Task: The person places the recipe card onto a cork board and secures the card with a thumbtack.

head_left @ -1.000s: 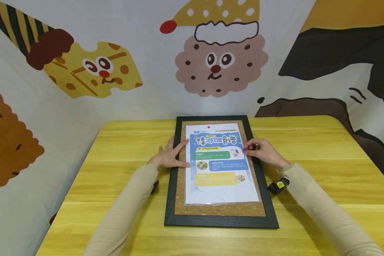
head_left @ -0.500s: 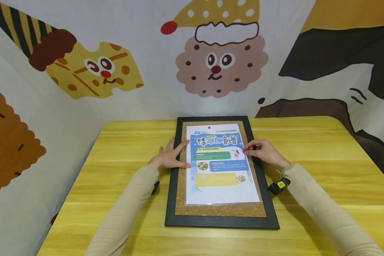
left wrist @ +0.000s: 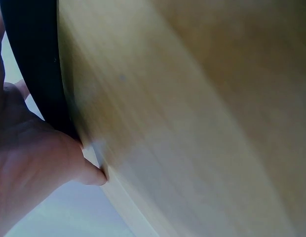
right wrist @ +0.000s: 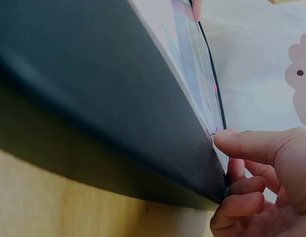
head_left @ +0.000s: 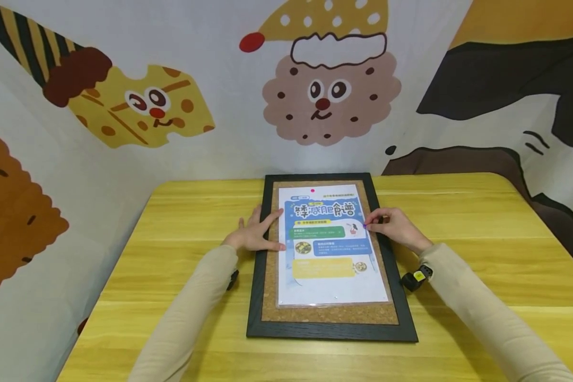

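A black-framed cork board (head_left: 334, 315) lies on the table with a printed poster (head_left: 324, 289) on it. Near the poster's top edge sits a pink push pin (head_left: 312, 190). My left hand (head_left: 252, 233) rests across the frame's left side, fingers spread, with thumb and fingertips at the poster's left edge. At the poster's right edge my right hand (head_left: 395, 227) pinches a purple push pin (head_left: 364, 225) between thumb and index finger. In the right wrist view that pin (right wrist: 217, 129) is mostly hidden by the thumb, and the curled lower fingers sit by the frame's side (right wrist: 118, 98).
The yellow wood-grain table (head_left: 482, 233) extends around the board. Behind it hangs a white cloth (head_left: 234, 95) printed with cartoon biscuits and cheese. A black wrist device (head_left: 416, 278) sits under the right sleeve.
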The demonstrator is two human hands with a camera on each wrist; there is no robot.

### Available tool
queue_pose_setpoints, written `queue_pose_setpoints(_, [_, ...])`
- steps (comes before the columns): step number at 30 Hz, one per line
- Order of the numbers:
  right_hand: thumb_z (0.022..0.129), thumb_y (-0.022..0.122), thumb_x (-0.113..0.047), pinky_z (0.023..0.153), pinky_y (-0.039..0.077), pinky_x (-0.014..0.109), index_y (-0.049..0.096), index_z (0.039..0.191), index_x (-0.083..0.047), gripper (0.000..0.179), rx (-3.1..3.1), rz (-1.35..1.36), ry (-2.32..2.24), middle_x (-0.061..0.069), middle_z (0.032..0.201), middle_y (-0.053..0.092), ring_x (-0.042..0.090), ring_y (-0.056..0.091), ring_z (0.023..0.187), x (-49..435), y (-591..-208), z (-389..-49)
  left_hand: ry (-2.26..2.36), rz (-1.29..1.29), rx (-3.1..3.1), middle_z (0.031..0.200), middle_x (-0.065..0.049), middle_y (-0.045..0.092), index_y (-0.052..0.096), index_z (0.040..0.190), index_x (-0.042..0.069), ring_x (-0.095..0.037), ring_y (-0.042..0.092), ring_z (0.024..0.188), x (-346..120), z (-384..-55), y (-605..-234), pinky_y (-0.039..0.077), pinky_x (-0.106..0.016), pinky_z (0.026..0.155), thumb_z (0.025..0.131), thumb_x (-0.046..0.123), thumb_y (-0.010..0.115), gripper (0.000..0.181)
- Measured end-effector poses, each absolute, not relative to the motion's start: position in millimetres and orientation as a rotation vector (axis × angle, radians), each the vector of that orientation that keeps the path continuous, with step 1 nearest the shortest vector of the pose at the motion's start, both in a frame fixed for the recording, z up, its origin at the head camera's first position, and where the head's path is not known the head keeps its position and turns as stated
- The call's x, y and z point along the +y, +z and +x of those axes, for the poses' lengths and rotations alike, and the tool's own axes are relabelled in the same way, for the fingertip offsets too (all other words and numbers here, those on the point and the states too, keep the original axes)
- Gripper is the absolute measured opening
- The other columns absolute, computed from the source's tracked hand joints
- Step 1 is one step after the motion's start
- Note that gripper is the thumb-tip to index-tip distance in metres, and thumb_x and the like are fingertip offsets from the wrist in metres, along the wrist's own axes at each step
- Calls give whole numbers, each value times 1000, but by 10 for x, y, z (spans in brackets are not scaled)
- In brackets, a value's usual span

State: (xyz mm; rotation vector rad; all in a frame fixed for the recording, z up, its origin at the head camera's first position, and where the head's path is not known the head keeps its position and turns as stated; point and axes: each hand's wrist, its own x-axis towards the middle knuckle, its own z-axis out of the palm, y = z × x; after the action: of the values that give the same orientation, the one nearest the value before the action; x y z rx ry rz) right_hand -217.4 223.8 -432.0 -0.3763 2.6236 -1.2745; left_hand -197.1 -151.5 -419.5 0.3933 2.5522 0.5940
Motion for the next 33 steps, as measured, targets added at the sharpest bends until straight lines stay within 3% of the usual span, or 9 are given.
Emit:
queue_pose_setpoints(5, [88,70,-6,65,39,30,72,94,2,10,2644,-372,-1242,13,90,60,27,48,83,2204,-4333,-2156,584,397,2551,156,-24,-16,5,157,27,-37,-16,143,-1536,-1941,-4238,-7,-66,106,83,56,68,101])
queue_pose_setpoints(19, [89,71,-14,75,38,35,72,103,2,22,2593,-236,-1187,20,107,64,30,50,91,2164,-4252,-2194,594,400,2554,156,-24,-18,4,157,27,-37,-17,142,-1548,-1947,-4203,-8,-66,106,84,55,67,101])
queue_pose_setpoints(33, [90,69,-13,77,37,37,71,102,3,20,2541,-282,-1201,18,104,64,31,49,94,2208,-4189,-2191,587,392,2555,156,-24,-16,6,157,27,-36,-17,143,-1504,-1977,-4209,-7,-66,107,83,56,68,101])
